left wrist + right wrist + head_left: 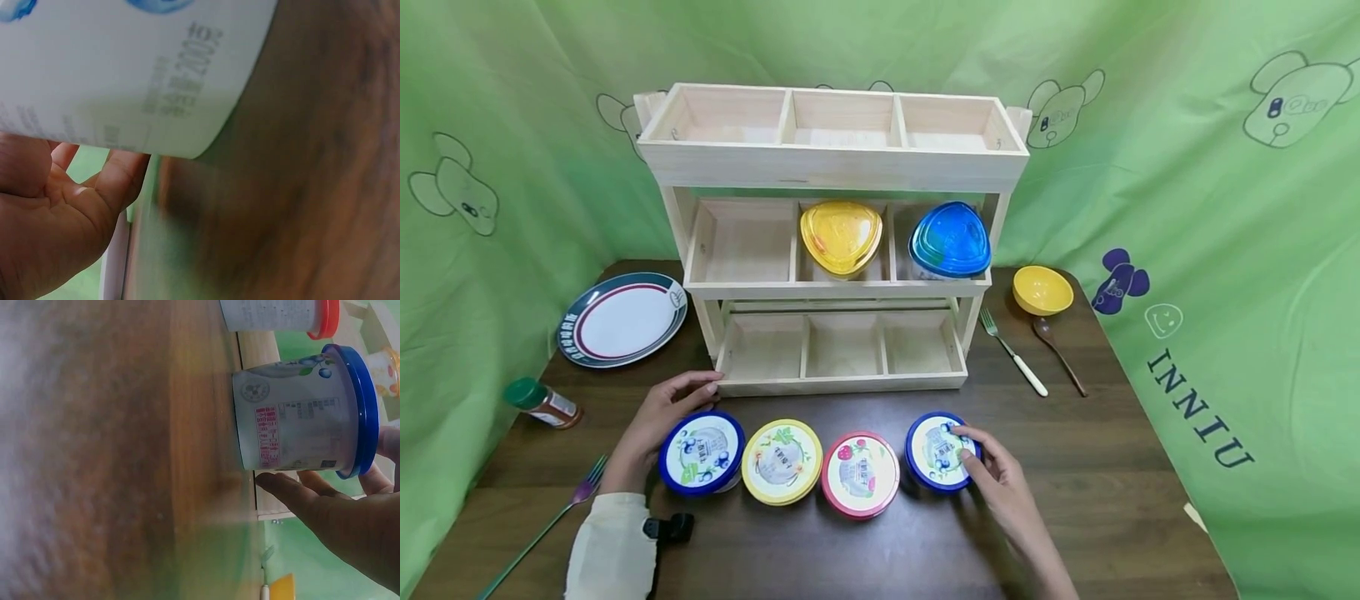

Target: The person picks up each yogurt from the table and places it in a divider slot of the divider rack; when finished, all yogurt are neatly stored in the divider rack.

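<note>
Four-sided contact is not visible, but my right hand (1000, 479) lies at the right side of a blue-lidded tub (936, 450), with thumb and forefinger over its lid. In the right wrist view, other fingers (294, 490) extend fairly straight along the tub's printed wall. My left hand (662, 417) is beside another blue-lidded tub (702, 452), its fingertips at the lower left corner of the wooden shelf (842, 386). The left wrist view shows this tub's white wall (125, 75) hiding part of the hand. Between them stand a yellow-lidded tub (782, 462) and a red-lidded tub (861, 475).
The shelf's middle tier bears a yellow-lidded container (841, 239) and a blue-lidded container (951, 240). A plate (632, 321), a green-capped bottle (542, 402) and a fork (542, 533) are at left. A yellow bowl (1042, 291), spoon (1060, 354) and white-handled fork (1013, 354) are at right.
</note>
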### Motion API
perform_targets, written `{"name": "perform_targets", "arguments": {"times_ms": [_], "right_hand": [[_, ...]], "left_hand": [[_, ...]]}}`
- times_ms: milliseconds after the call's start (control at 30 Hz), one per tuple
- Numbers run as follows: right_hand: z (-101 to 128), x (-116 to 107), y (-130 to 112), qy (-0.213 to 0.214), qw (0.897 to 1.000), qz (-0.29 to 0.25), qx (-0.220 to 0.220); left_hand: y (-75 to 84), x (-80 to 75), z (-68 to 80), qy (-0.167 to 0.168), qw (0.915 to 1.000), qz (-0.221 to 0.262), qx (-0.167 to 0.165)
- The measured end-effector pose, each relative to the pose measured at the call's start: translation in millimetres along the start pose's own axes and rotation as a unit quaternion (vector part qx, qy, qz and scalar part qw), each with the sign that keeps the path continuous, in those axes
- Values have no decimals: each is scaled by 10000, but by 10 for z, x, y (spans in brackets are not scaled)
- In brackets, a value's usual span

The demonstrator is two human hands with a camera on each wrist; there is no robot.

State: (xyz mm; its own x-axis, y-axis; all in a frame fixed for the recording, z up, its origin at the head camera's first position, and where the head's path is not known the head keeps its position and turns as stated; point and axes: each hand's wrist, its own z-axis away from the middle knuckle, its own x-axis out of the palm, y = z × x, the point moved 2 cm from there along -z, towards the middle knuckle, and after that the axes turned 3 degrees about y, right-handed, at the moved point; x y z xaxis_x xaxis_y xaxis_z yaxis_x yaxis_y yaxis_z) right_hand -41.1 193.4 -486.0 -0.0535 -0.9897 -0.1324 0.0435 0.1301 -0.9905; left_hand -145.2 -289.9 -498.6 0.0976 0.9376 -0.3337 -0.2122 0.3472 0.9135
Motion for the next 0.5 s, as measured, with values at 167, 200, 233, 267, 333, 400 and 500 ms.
{"name": "perform_targets", "arguments": {"times_ms": [167, 200, 233, 267, 333, 400, 500], "right_hand": [[-21, 10, 26, -46, 10000, 24, -61], [-22, 12, 30, -44, 10000, 15, -68], [-21, 13, 33, -40, 10000, 12, -66], [-19, 15, 33, -34, 10000, 15, -67], [-13, 15, 31, -23, 10000, 17, -62], [-7, 14, 23, 15, 10000, 47, -76], [4, 0, 7, 85, 9999, 102, -88]], "left_hand": [[24, 2, -2, 30, 10000, -30, -23], [26, 5, 1, 19, 10000, -37, -21], [25, 7, 5, 14, 10000, -31, -21], [26, 9, 9, 8, 10000, -25, -31], [26, 13, 19, -5, 10000, -35, -19], [24, 13, 26, -13, 10000, -34, -13], [19, 9, 26, 1, 10000, -48, -17]]}}
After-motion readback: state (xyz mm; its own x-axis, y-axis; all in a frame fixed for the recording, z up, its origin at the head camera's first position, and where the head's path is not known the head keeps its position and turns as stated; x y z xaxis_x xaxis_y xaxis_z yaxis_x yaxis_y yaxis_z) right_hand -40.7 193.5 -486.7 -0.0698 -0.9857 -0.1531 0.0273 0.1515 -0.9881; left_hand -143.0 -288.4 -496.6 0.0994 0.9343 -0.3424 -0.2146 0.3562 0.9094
